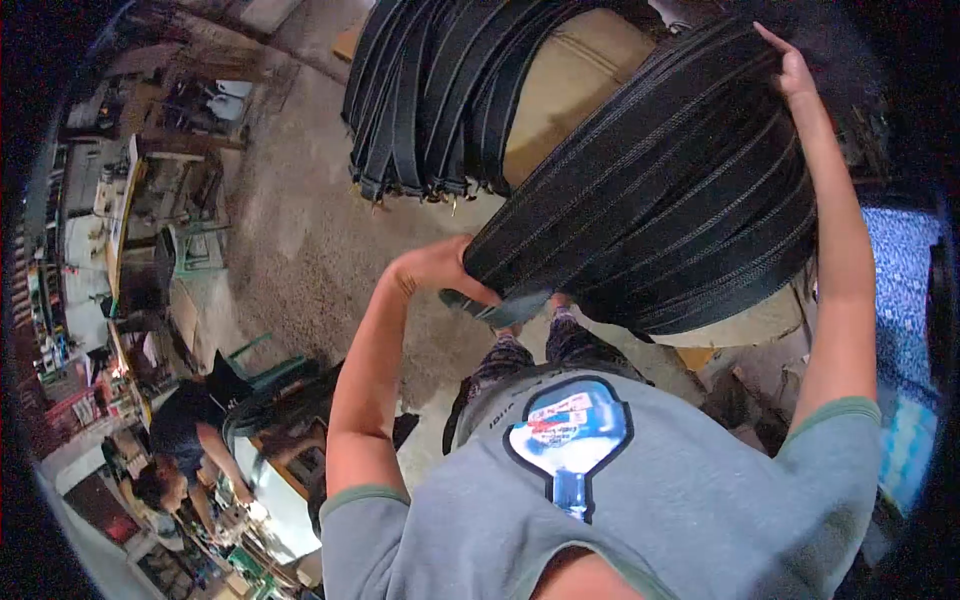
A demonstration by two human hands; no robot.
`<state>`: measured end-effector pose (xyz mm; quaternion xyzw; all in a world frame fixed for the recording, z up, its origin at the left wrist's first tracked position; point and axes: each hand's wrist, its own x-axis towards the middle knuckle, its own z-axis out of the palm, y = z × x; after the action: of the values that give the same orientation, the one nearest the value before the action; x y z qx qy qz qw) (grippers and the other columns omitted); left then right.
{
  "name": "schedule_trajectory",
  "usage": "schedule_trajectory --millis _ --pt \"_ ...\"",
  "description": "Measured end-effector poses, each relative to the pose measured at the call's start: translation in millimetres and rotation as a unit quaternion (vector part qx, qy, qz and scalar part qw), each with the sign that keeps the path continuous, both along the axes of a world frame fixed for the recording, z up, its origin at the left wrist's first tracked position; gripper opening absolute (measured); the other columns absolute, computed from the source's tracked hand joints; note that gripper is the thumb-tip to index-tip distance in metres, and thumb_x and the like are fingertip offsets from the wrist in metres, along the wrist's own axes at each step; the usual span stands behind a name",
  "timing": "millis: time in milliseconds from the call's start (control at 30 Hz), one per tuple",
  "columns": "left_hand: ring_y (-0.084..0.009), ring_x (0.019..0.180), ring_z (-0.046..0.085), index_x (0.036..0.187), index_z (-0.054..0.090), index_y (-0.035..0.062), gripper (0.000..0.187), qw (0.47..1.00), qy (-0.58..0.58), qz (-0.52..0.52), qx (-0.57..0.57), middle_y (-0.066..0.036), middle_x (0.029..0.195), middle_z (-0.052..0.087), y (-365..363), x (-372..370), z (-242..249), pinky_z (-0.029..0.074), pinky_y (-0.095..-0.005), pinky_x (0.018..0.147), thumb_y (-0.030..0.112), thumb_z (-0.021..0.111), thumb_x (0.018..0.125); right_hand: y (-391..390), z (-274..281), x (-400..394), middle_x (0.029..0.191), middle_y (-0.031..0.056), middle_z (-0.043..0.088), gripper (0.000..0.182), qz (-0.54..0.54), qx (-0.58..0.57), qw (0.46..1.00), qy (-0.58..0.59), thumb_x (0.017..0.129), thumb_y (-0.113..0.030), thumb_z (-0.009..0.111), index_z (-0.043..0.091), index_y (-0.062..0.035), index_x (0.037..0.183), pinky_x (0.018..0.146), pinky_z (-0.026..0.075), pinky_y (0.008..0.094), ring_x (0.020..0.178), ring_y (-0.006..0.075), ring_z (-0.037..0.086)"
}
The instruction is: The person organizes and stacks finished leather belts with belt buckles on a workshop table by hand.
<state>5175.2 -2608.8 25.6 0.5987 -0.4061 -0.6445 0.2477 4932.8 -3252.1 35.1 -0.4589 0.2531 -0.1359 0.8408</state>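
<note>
"While long, black, fabric-like strips [650, 190] lie between left hand [440, 268] and right hand [795, 76], grip?"

"Left: pinching near end. Right: fingers spread, far edge. Likely heavy, floppy; best held both ends."

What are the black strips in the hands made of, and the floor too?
The black strips look like dense webbing or leather-like synthetic, faintly shiny, with stitch-like lines along them. The floor looks like dull concrete, mottled grey-brown, though packed earth is possible.
</note>
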Motion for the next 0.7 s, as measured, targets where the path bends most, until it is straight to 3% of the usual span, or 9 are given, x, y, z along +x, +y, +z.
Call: schedule_trajectory --millis 33,133,233,300,400,467,533,567,700 --pt "-0.0105 0.081 0.059 0.105 0.065 -0.0005 0.051 0.999 0.001 -0.006 -0.045 0.0 0.091 0.067 -0.7 1.5 1.0 0.05 -0.0266 0.073 0.019 0.087 0.064 13.8 13.1 3.2 0.117 0.0109 0.066 0.03 -0.046 -0.008 0.999 0.023 0.091 -0.012 0.059 0.065 -0.0051 0.119 0.094 0.052 0.0396 0.102 0.0242 0.065" --pt "-0.0112 0.089 0.059 0.111 0.063 -0.0016 0.059 0.998 0.009 -0.04 0.044 -0.002 0.099 0.067 -1.0 2.6 11.9 0.049 -0.0274 0.081 0.021 0.089 0.063 56.3 30.0 20.8 0.118 0.0109 0.066 0.029 -0.166 -0.021 0.983 0.079 0.092 -0.012 0.056 0.065 -0.0051 0.119 0.094 0.052 0.0388 0.104 0.0234 0.065" --pt "-0.0172 0.107 0.057 0.126 0.054 -0.0027 0.079 0.998 0.05 -0.01 0.028 -0.011 0.118 0.063 -5.2 -5.1 4.2 0.045 -0.0313 0.094 0.03 0.089 0.063 85.4 47.3 34.4 0.119 0.0108 0.065 0.029 -0.247 -0.014 0.962 0.113 0.094 -0.011 0.053 0.065 -0.0051 0.12 0.094 0.052 0.038 0.105 0.0226 0.064" --pt "-0.0233 0.12 0.05 0.136 0.043 -0.0021 0.092 0.994 -0.091 0.02 -0.053 -0.016 0.131 0.054 2.9 -9.3 -31.0 0.04 -0.0337 0.102 0.036 0.087 0.065 105.2 59.0 40.7 0.119 0.0107 0.065 0.029 -0.287 -0.015 0.949 0.131 0.095 -0.01 0.051 0.065 -0.0051 0.12 0.094 0.052 0.0375 0.106 0.0221 0.063" --pt "-0.0318 0.138 0.033 0.147 0.027 -0.0014 0.102 0.98 -0.158 0.104 -0.069 -0.023 0.149 0.033 17.6 -18.6 -38.3 0.03 -0.0386 0.112 0.041 0.082 0.071 137.5 77.6 44.9 0.123 0.0122 0.063 0.03 -0.291 -0.083 0.937 0.174 0.095 -0.011 0.052 0.064 -0.0025 0.121 0.097 0.05 0.0373 0.11 0.0226 0.062" --pt "-0.0319 0.14 0.029 0.147 0.026 -0.0011 0.099 0.969 -0.105 0.201 -0.099 -0.023 0.151 0.029 20.9 -34.3 -40.8 0.027 -0.0398 0.114 0.039 0.08 0.075 46.6 15.8 15.1 0.125 0.0134 0.061 0.031 -0.116 -0.248 0.96 0.051 0.093 -0.012 0.054 0.063 -0.0006 0.121 0.099 0.048 0.0388 0.111 0.0252 0.061" --pt "-0.0328 0.142 0.025 0.148 0.026 -0.0002 0.093 0.941 -0.131 0.253 -0.181 -0.024 0.152 0.026 15.7 -51.5 -35.9 0.022 -0.0415 0.115 0.037 0.076 0.079 114.3 54.0 37.7 0.122 0.014 0.063 0.03 -0.248 -0.077 0.959 0.111 0.093 -0.011 0.054 0.063 0.0006 0.119 0.099 0.047 0.0395 0.11 0.0267 0.061" --pt "-0.0333 0.142 0.025 0.147 0.026 0.0003 0.092 0.92 -0.169 0.27 -0.226 -0.025 0.151 0.027 9.3 -59.4 -36.5 0.022 -0.0416 0.115 0.036 0.076 0.079 101.3 52.2 33.3 0.119 0.0141 0.064 0.029 -0.223 -0.043 0.969 0.101 0.091 -0.011 0.057 0.064 0.0011 0.116 0.098 0.048 0.0397 0.108 0.0274 0.062" --pt "-0.0376 0.137 0.031 0.146 0.03 0.0033 0.09 0.868 -0.197 0.286 -0.356 -0.026 0.147 0.032 -28.9 -78.9 -11.6 0.026 -0.0437 0.112 0.034 0.077 0.077 74.9 28.7 23.1 0.109 0.0133 0.068 0.028 -0.214 -0.045 0.97 0.104 0.081 -0.01 0.069 0.066 0.0002 0.107 0.095 0.049 0.0434 0.101 0.0297 0.064"
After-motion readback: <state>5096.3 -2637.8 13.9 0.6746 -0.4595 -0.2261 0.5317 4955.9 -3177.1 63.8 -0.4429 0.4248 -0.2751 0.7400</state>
